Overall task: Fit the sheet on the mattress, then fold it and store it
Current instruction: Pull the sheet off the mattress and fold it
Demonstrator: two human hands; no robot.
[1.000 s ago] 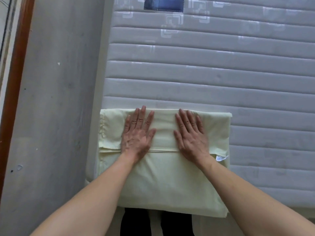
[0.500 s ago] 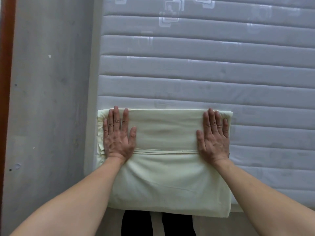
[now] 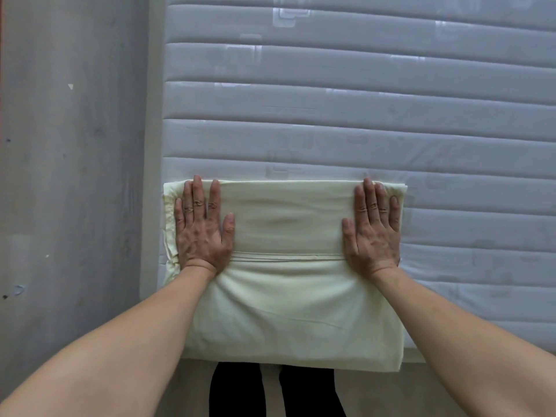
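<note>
I see a grey-white quilted mattress filling most of the view, its surface ribbed in bands running left to right, with faint square patterns along the far bands. Its left edge runs near to far beside a grey floor. On the near left corner of the mattress lies a pale yellow folded sheet, roughly rectangular, its near edge hanging just past the mattress's near edge. A fold seam crosses it from left to right at mid-height.
</note>
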